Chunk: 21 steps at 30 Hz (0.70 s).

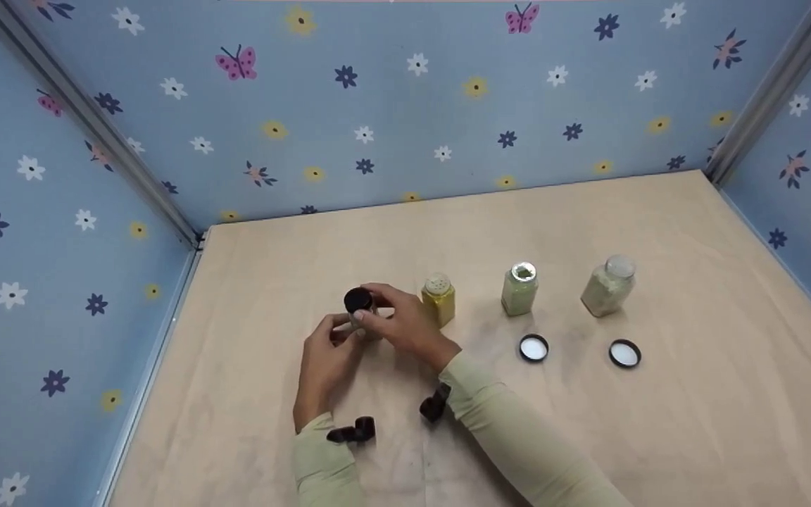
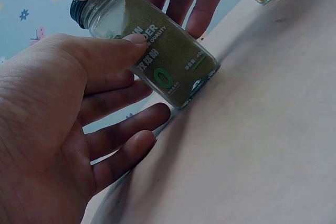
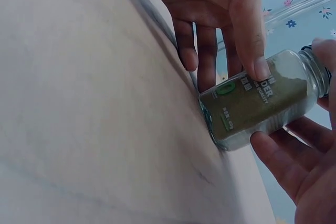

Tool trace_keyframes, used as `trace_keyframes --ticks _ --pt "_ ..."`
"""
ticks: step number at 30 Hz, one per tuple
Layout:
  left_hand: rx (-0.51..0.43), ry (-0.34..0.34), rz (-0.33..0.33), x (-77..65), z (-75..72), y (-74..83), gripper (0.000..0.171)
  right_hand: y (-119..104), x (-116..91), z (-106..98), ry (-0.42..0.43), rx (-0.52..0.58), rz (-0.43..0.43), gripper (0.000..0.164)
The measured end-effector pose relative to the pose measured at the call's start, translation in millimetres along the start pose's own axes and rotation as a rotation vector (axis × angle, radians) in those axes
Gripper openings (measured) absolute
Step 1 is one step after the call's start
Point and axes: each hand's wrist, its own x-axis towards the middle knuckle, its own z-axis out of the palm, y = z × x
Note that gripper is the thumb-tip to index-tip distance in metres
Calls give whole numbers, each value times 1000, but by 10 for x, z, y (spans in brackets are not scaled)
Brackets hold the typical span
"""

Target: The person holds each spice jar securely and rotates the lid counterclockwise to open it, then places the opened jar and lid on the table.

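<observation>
A square glass spice jar [image 2: 157,51] of brownish-green powder, with green and white print, stands between both hands, its base close to the cloth. My left hand [image 1: 324,362] grips the jar's body, thumb across the label, the lower fingers spread beside it. My right hand [image 1: 412,327] holds the black cap [image 1: 358,299] at the jar's neck between thumb and fingers. Some of the right hand's other fingers lie along the glass in the right wrist view. Just right of these hands stands a jar of yellow powder [image 1: 438,304] with a perforated shaker top, partly behind the right hand.
Further right stand a pale green jar [image 1: 519,296] with torn silvery foil at its mouth and a jar of whitish contents [image 1: 606,289]. Two black lids [image 1: 533,348], white inside, lie before them. Flowered blue panels [image 1: 405,105] border the beige cloth-covered table [image 1: 694,422].
</observation>
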Motion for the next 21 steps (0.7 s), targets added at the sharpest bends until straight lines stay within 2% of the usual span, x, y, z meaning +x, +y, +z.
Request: trace_keyframes --ticks 13,21 --pt "13 6 20 6 2 -1 35 -6 -11 14 -10 53 12 51" --pt "12 11 3 14 16 -4 35 5 -9 25 39 53 -1 50"
